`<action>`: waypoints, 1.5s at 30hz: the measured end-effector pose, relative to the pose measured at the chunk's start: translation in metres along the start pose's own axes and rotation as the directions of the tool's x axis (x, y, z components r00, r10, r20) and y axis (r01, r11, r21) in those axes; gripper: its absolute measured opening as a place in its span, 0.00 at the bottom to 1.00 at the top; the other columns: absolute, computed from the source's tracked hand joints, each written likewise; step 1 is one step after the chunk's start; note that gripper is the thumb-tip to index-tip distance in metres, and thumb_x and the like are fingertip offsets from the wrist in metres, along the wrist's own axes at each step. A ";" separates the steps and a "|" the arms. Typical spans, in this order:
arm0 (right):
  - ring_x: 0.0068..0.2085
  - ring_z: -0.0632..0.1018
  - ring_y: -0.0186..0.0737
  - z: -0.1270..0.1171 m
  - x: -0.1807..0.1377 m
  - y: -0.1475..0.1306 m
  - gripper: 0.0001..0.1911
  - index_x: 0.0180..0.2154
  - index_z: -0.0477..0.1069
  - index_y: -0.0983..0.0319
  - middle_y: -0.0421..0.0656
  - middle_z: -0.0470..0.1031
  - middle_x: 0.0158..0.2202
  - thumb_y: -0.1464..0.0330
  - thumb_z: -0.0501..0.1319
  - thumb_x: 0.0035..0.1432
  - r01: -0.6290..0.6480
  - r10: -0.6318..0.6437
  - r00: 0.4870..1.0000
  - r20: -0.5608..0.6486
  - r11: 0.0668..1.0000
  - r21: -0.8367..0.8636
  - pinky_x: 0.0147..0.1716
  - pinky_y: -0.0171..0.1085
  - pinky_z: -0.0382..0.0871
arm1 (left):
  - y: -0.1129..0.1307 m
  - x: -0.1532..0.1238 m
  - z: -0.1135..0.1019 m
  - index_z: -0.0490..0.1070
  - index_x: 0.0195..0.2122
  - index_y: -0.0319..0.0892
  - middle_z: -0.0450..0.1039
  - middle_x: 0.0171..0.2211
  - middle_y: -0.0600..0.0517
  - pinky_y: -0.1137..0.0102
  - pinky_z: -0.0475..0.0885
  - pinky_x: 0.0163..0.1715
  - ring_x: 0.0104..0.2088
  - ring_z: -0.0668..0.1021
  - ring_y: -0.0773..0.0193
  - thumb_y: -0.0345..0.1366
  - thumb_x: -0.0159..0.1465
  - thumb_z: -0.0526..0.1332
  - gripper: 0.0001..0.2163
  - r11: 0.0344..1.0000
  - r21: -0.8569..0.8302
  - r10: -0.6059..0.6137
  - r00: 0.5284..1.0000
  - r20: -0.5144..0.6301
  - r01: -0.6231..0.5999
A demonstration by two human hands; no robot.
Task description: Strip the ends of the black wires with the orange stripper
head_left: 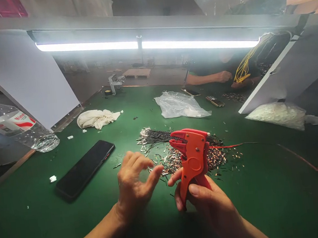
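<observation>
The orange wire stripper (193,157) is standing upright, gripped by the right hand (205,197) fingers around its handles. The left hand (134,182) is hovering open, holding nothing. The red wire (264,145) trailing right could snag; the scrap pile (191,157) behind the fingers could scatter. Bare desk (255,199) is lying right; the phone (86,168) is crowding the left.

Orange wire stripper (193,157) in right hand (210,200), left hand (133,184) beside.

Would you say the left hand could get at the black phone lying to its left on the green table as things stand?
Probably yes. The left hand is empty, fingers spread, and the black phone lies face up beside it on the green table, with only bare mat and a few small scraps between them.
</observation>
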State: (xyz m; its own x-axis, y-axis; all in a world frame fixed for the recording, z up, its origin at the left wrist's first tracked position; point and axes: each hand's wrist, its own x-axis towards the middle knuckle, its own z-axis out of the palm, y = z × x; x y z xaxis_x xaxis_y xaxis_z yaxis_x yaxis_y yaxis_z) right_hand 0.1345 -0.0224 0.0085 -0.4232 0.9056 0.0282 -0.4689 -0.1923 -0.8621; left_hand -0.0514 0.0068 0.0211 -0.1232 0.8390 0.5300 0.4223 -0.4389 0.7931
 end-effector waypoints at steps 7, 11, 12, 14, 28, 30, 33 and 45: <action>0.28 0.74 0.38 0.001 0.002 0.001 0.14 0.42 0.74 0.65 0.45 0.76 0.33 0.64 0.61 0.56 0.005 -0.004 1.000 0.016 1.000 -0.020 0.32 0.39 0.65 | -0.012 -0.001 0.004 0.78 0.41 0.48 0.77 0.27 0.50 0.69 0.64 0.37 0.29 0.74 0.63 0.30 0.64 0.59 0.09 0.986 -0.015 0.159 0.889 0.429 -0.169; 0.27 0.75 0.37 0.000 0.004 -0.002 0.14 0.42 0.73 0.65 0.47 0.76 0.38 0.66 0.60 0.56 -0.015 0.011 0.999 0.038 0.994 0.111 0.29 0.38 0.67 | -0.011 -0.007 0.003 0.80 0.34 0.46 0.72 0.23 0.52 0.73 0.61 0.27 0.23 0.68 0.67 0.29 0.60 0.63 0.07 0.997 -0.051 0.062 0.958 0.281 -0.050; 0.27 0.76 0.38 0.000 0.004 -0.002 0.14 0.42 0.73 0.65 0.47 0.76 0.38 0.66 0.60 0.55 -0.024 0.016 0.998 0.053 0.989 0.145 0.29 0.38 0.68 | -0.009 -0.006 0.001 0.80 0.33 0.46 0.71 0.22 0.53 0.73 0.61 0.26 0.22 0.67 0.67 0.28 0.58 0.65 0.06 0.998 -0.064 0.043 0.976 0.214 -0.030; 0.27 0.77 0.38 -0.002 0.004 -0.003 0.14 0.42 0.72 0.65 0.48 0.77 0.37 0.66 0.60 0.55 -0.044 0.027 0.996 0.086 0.979 0.200 0.28 0.38 0.69 | -0.004 -0.004 -0.004 0.79 0.31 0.46 0.72 0.23 0.53 0.73 0.62 0.28 0.23 0.68 0.67 0.27 0.56 0.67 0.06 0.994 -0.110 -0.007 0.998 0.064 0.014; 0.26 0.78 0.37 -0.005 -0.002 0.013 0.16 0.41 0.72 0.68 0.47 0.80 0.29 0.66 0.66 0.51 -0.151 0.089 0.959 0.268 0.964 0.218 0.27 0.34 0.69 | 0.006 0.006 -0.012 0.77 0.33 0.47 0.68 0.31 0.52 0.72 0.65 0.29 0.31 0.69 0.66 0.30 0.61 0.64 0.05 0.968 -0.250 -0.056 0.984 -0.168 0.012; 0.26 0.78 0.37 -0.006 -0.002 0.013 0.17 0.41 0.72 0.68 0.47 0.79 0.29 0.65 0.66 0.51 -0.160 0.105 0.960 0.260 0.966 0.202 0.28 0.34 0.69 | 0.007 0.006 -0.013 0.76 0.33 0.48 0.68 0.32 0.52 0.72 0.64 0.28 0.30 0.69 0.66 0.30 0.62 0.63 0.05 0.963 -0.269 -0.083 0.980 -0.183 0.031; 0.27 0.77 0.38 -0.007 -0.002 0.013 0.17 0.41 0.72 0.68 0.48 0.79 0.29 0.65 0.65 0.51 -0.166 0.115 0.962 0.246 0.967 0.196 0.27 0.35 0.70 | 0.008 0.007 -0.013 0.75 0.33 0.47 0.67 0.32 0.52 0.73 0.64 0.27 0.30 0.69 0.67 0.30 0.62 0.63 0.04 0.952 -0.304 -0.112 0.973 -0.204 0.046; 0.26 0.76 0.37 -0.007 -0.003 0.015 0.17 0.40 0.72 0.66 0.46 0.79 0.28 0.64 0.66 0.49 -0.203 0.149 0.953 0.263 0.960 0.191 0.27 0.34 0.68 | 0.016 0.008 -0.012 0.73 0.33 0.46 0.67 0.30 0.53 0.74 0.65 0.25 0.30 0.70 0.68 0.31 0.62 0.63 0.02 0.942 -0.326 -0.157 0.959 -0.237 0.074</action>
State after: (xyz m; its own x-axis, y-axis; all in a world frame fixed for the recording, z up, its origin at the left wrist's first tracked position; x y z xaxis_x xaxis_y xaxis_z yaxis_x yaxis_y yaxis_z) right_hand 0.1337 -0.0251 -0.0079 -0.6776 0.7348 0.0314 -0.5122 -0.4409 -0.7370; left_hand -0.0564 0.0025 0.0414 -0.3968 0.7973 0.4549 0.0959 -0.4569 0.8843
